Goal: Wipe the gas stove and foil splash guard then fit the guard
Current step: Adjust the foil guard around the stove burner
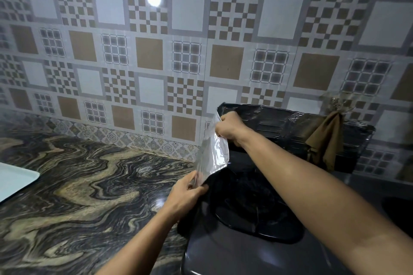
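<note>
Foil splash guard upright at gas stove left rear; my left hand pinches its lower corner, right hand grips the top—seat gently, avoid creasing.

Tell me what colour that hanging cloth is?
Olive-brown; the cloth shows best in the head view.

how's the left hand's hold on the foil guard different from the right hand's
The left hand pinches the foil splash guard at its lower corner, near the countertop; the right hand grips its top edge, higher and nearer the tiled wall. Both hold the same side panel, beside the gas stove.
</note>
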`<action>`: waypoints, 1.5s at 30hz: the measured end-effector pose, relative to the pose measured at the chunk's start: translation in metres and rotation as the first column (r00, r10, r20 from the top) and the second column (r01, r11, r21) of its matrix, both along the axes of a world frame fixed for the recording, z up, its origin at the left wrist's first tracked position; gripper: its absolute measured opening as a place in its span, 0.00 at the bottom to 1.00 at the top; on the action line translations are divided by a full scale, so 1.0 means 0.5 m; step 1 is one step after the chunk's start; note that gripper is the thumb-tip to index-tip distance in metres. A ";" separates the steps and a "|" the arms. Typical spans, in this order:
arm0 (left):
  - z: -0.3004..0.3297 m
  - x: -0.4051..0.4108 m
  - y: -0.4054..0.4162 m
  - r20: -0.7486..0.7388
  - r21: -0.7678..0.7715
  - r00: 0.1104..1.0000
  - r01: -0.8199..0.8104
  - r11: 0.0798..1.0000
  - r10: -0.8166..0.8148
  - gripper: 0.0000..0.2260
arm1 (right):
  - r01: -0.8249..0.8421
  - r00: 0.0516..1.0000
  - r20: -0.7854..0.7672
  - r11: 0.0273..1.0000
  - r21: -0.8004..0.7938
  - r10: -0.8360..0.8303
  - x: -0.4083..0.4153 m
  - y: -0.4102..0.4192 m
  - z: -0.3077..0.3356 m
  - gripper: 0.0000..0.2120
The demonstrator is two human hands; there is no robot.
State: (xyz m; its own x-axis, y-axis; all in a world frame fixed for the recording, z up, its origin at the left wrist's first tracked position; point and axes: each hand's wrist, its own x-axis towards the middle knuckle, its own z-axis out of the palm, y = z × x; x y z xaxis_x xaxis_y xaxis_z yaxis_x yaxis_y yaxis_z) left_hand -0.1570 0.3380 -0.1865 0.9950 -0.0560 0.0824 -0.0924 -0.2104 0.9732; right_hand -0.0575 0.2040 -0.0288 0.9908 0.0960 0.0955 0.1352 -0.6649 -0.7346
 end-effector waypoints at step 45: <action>0.069 -0.053 0.062 0.206 -0.185 0.881 -0.392 0.901 0.426 0.45 | 0.074 0.975 -0.218 0.986 0.148 -0.041 -0.007 -0.022 0.000 0.22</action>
